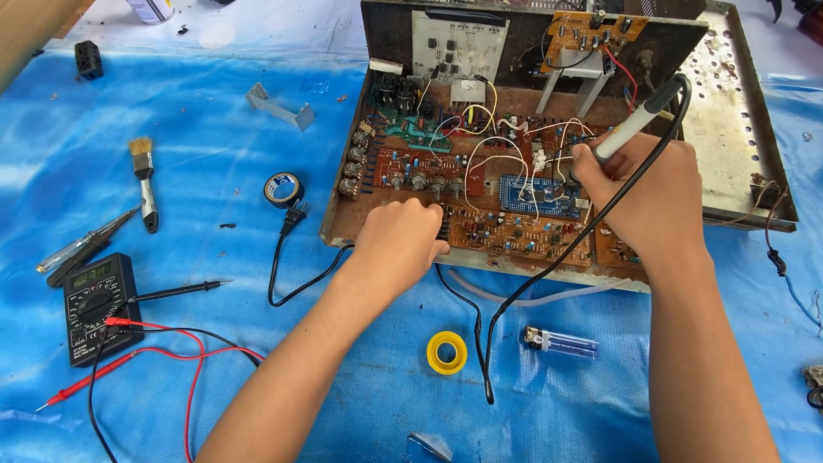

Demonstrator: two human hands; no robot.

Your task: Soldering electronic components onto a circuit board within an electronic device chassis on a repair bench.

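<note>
An open metal chassis [737, 103] holds brown circuit boards [506, 231] with white wires, knobs and a blue board [536, 195]. My right hand [647, 193] grips a soldering iron [639, 120] with a white and grey handle, its tip down among the white wires near the blue board. The iron's black cord [549, 270] loops over my hand and runs down onto the sheet. My left hand [396, 244] rests closed on the front edge of the chassis, over a black part I cannot make out.
A blue sheet [171, 103] covers the work surface. On it lie a black multimeter [100, 306] with red and black probes, a small brush [144, 180], a screwdriver [81, 249], black tape [283, 189], a yellow tape roll [447, 352], a lighter [561, 343] and a metal bracket [279, 106].
</note>
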